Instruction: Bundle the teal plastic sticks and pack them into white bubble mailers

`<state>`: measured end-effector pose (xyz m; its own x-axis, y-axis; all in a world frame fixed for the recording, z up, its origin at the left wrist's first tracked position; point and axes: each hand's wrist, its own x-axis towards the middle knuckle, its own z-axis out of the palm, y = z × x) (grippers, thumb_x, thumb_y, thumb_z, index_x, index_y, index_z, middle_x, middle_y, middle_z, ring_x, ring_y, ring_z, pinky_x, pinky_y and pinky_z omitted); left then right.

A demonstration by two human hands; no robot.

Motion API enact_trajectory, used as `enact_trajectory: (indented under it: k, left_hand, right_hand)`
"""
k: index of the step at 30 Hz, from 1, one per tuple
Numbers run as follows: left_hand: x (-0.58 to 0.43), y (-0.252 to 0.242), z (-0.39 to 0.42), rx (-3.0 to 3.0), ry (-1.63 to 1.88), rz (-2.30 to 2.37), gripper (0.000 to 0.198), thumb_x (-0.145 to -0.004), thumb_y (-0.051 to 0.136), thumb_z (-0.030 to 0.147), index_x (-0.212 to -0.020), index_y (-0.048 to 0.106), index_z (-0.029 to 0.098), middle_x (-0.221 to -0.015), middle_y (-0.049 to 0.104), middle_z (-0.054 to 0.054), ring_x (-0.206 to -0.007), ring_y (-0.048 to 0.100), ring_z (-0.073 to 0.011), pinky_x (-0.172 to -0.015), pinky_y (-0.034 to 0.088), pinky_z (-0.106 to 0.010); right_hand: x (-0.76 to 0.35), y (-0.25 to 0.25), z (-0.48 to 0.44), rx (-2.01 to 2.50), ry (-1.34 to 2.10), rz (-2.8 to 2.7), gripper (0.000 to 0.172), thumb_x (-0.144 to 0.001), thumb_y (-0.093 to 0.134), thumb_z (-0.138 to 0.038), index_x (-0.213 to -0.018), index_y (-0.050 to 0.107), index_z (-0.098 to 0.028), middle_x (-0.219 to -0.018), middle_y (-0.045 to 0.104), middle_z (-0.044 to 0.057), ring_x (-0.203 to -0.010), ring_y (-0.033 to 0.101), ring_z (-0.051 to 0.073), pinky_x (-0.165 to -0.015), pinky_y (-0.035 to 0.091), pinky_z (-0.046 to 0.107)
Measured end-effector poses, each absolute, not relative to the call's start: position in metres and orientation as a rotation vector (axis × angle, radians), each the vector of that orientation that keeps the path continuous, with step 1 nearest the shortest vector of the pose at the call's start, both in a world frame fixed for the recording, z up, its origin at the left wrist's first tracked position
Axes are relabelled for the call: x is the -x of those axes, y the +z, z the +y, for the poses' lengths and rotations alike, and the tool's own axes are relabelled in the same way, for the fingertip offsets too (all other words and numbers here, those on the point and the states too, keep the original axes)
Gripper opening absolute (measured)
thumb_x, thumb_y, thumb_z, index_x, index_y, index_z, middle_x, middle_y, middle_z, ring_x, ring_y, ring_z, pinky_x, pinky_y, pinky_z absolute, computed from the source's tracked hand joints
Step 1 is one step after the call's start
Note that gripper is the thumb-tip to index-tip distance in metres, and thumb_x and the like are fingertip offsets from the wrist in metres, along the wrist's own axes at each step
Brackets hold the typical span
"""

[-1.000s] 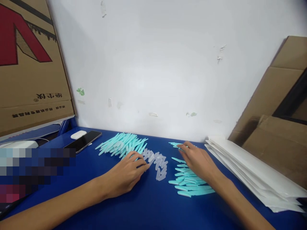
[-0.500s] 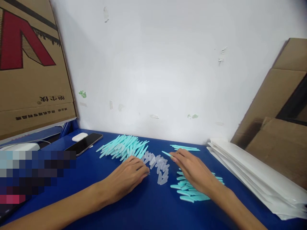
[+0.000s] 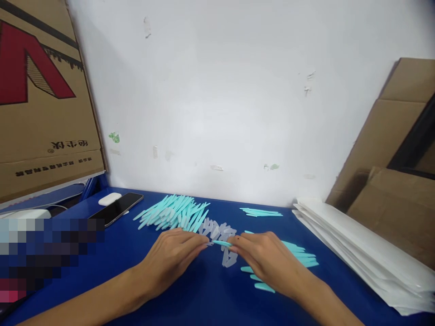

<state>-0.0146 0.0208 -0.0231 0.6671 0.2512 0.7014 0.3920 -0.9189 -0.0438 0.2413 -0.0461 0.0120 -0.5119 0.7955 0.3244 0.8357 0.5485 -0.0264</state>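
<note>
Now: hands meeting over clear caps (image 3: 219,230).
My right hand (image 3: 263,257) has carried a teal stick (image 3: 221,243) across, pinched; my left hand (image 3: 171,257) bunches fingertips at its tip, grip unclear.

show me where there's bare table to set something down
Bare table: between phone and big stick pile; the middle of the front edge. Crowded: the centre, where left hand and right hand meet on a stick over clear caps; white sheets fill the right.
</note>
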Motion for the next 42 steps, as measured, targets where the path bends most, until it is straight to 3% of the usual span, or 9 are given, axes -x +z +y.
enact_trajectory:
  k: [9,16,23,34,42]
  left_hand:
    - [0.015,-0.021,0.019,2.711,-1.104,-0.569,0.009,-0.097,0.057,0.02,-0.104,0.063,0.021,-0.088,0.075,0.0,-0.072,0.072,-0.0145,-0.064,0.056,-0.024]
    - [0.019,-0.024,0.021,2.631,-1.145,-0.417,0.038,-0.093,0.047,0.003,-0.12,0.064,0.024,-0.105,0.074,-0.006,-0.084,0.073,-0.0135,-0.067,0.058,-0.021]
    - [0.019,-0.022,0.018,2.61,-1.207,-0.389,0.026,-0.094,0.056,0.01,-0.111,0.068,0.025,-0.105,0.077,-0.002,-0.071,0.074,-0.0137,-0.059,0.057,-0.023]
    - [0.018,-0.02,0.018,2.626,-1.29,-0.426,0.022,-0.093,0.061,0.01,-0.111,0.066,0.021,-0.098,0.078,-0.001,-0.082,0.075,-0.0137,-0.072,0.061,-0.021]
    - [0.015,-0.022,0.018,2.674,-1.36,-0.329,0.024,-0.092,0.064,0.012,-0.115,0.065,0.019,-0.098,0.078,-0.003,-0.082,0.075,-0.0143,-0.073,0.061,-0.021]
  right_hand:
    - [-0.242,0.012,-0.047,1.381,-0.178,-2.491,0.032,-0.107,0.034,-0.035,-0.113,0.065,-0.027,-0.078,0.07,-0.001,-0.06,0.063,0.015,-0.054,0.028,0.029]
    - [-0.237,0.014,-0.048,1.416,-0.081,-2.52,0.032,-0.107,0.034,-0.034,-0.112,0.064,-0.026,-0.08,0.07,0.0,-0.06,0.063,0.016,-0.054,0.033,0.027]
    - [-0.236,0.015,-0.051,1.423,-0.015,-2.52,0.033,-0.107,0.032,-0.031,-0.113,0.064,-0.026,-0.083,0.07,0.0,-0.06,0.061,0.016,-0.055,0.035,0.027]
    - [-0.235,0.016,-0.052,1.443,-0.017,-2.495,0.035,-0.107,0.029,-0.034,-0.111,0.063,-0.027,-0.079,0.068,-0.001,-0.057,0.057,0.015,-0.054,0.028,0.028]
    - [-0.229,0.014,-0.056,1.384,0.06,-2.516,0.032,-0.107,0.032,-0.033,-0.107,0.063,-0.024,-0.086,0.07,0.0,-0.065,0.061,0.015,-0.058,0.033,0.027]
